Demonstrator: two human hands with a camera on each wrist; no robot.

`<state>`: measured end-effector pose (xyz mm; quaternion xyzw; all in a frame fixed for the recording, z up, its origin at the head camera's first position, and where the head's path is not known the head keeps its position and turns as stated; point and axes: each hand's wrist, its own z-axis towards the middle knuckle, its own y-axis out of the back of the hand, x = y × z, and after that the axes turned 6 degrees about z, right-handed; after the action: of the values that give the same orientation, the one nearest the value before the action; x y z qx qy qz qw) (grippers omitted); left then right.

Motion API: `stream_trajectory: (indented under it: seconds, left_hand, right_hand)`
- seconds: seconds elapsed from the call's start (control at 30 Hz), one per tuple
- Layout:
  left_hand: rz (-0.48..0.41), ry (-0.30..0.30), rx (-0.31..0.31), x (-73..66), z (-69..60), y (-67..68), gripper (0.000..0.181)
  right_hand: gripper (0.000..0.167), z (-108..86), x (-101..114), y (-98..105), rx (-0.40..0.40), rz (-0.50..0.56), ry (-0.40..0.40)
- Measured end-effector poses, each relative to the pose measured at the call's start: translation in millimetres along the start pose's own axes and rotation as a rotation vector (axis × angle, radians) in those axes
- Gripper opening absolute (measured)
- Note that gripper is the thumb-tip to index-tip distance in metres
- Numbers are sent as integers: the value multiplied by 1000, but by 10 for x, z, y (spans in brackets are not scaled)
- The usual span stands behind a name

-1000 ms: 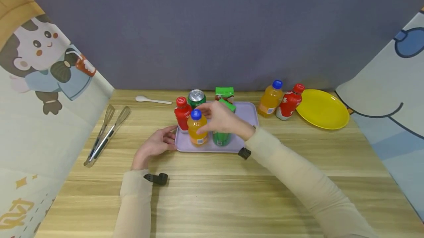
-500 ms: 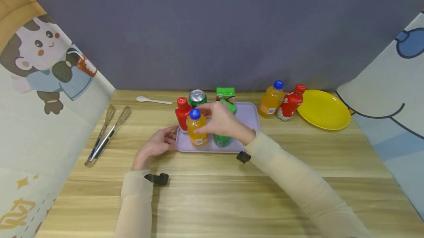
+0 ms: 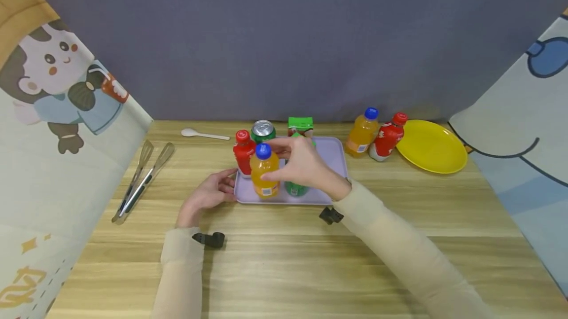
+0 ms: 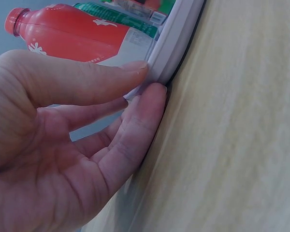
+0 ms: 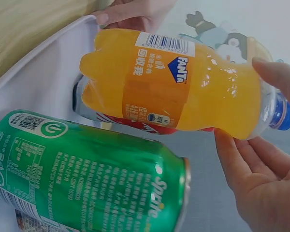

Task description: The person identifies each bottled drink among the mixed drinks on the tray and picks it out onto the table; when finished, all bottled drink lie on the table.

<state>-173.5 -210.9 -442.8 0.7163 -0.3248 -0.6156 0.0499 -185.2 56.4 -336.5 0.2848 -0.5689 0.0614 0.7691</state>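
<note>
My right hand [image 3: 303, 163] pinches an orange Fanta bottle [image 5: 140, 82] near its neck, thumb on one side and fingers on the other. The bottle is upright over the front left of a lavender tray [image 3: 330, 156]; whether its base touches the tray I cannot tell. My left hand [image 3: 210, 193] grips the tray's left edge, thumb on the rim, a finger against the outer side, as the left wrist view shows. Just behind the orange bottle stands a red bottle [image 3: 244, 154]. A green Sprite can [image 5: 92, 174] stands on the tray below my right hand, partly hidden in the head view.
Behind are another green can [image 3: 263, 130] and a green carton [image 3: 300, 124]. A second orange bottle [image 3: 362, 134], a second red bottle [image 3: 387, 139] and a yellow plate [image 3: 432, 146] are right. Tongs [image 3: 144, 183] and a white spoon [image 3: 205, 134] lie left.
My right hand has shifted slightly right and toward me, now covering more of the green can. The orange bottle's cap sits a little higher in view. The left hand keeps its place.
</note>
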Motion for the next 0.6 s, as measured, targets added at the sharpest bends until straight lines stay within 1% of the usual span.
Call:
stream_trajectory:
  seconds: [0.1,0.33,0.6]
  left_hand:
    - [-3,-6,7,10,-4,4,79]
    - [1,-10,6,37,-6,9,78]
    - [7,-17,2,12,-13,3,77]
  right_hand:
    - [64,-50,19,28,-16,35,21]
    - [61,-166,100,74,-44,53,58]
    - [60,-293,180,109,-46,132,106]
